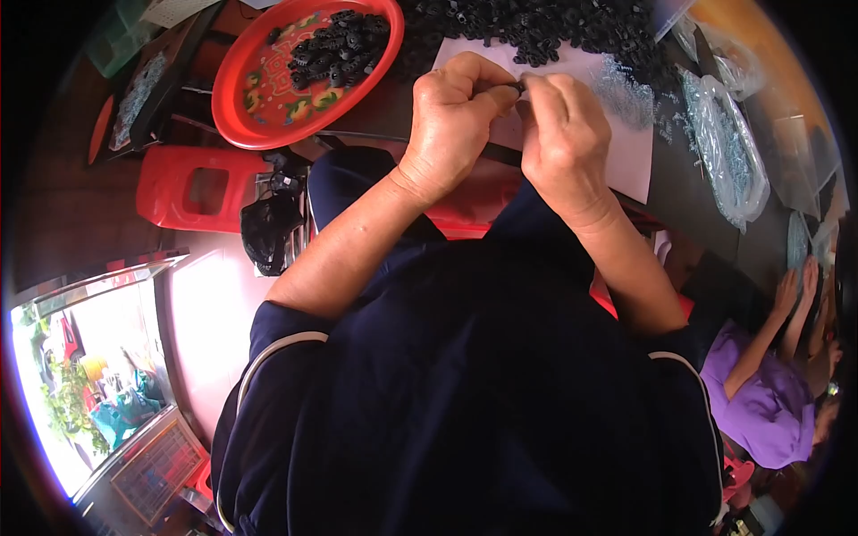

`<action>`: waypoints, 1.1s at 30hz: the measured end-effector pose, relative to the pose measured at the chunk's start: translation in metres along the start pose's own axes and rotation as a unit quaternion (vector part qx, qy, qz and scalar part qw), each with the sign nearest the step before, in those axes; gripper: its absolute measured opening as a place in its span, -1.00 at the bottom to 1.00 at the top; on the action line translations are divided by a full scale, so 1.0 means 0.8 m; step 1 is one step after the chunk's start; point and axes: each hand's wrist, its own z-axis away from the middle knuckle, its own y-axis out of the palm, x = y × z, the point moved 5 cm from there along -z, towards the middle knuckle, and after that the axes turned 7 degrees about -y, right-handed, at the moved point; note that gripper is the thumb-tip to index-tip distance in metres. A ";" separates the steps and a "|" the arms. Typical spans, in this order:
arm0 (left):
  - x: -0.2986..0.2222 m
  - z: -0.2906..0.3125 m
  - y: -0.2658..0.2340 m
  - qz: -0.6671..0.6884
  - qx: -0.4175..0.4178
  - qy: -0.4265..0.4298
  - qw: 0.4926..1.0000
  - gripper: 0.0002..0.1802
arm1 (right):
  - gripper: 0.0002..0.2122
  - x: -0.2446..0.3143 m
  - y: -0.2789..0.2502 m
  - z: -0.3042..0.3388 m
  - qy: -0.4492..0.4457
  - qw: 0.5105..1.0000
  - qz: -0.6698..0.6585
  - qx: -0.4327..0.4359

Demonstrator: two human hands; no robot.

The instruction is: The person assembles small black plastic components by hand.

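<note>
Both hands meet above the near edge of a white sheet point(630, 161) on the dark table. My left hand point(454, 125) is closed, its thumb and forefinger pinching a small black part point(517, 87) that is mostly hidden by the fingers. My right hand point(565, 147) is closed too, its fingertips against the tip of that part; whatever else it pinches is too small to make out. Just beyond them lies a big heap of small black parts point(545, 31). Small clear bluish pieces point(626, 94) are scattered on the sheet by my right hand.
A red round tray point(234, 125) at the far left holds more black parts. Clear bags of bluish pieces point(733, 165) lie on the right of the table. A red stool point(161, 188) stands at the left. At the right edge, a person in purple point(760, 393) reaches toward the table.
</note>
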 end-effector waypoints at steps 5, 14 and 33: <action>-0.015 0.003 0.003 -0.103 -0.013 0.053 0.993 -0.94 | -0.74 0.008 -0.005 -0.003 0.002 1.000 0.006 0.024; -0.098 -0.009 -0.064 -0.171 -0.101 0.109 0.974 -0.89 | -0.83 -0.044 -0.048 0.028 0.260 0.930 -0.221 -0.136; -0.009 -0.054 0.080 -0.512 0.083 0.270 0.811 -0.86 | -0.85 -0.087 -0.072 0.072 0.397 0.807 -0.386 -0.207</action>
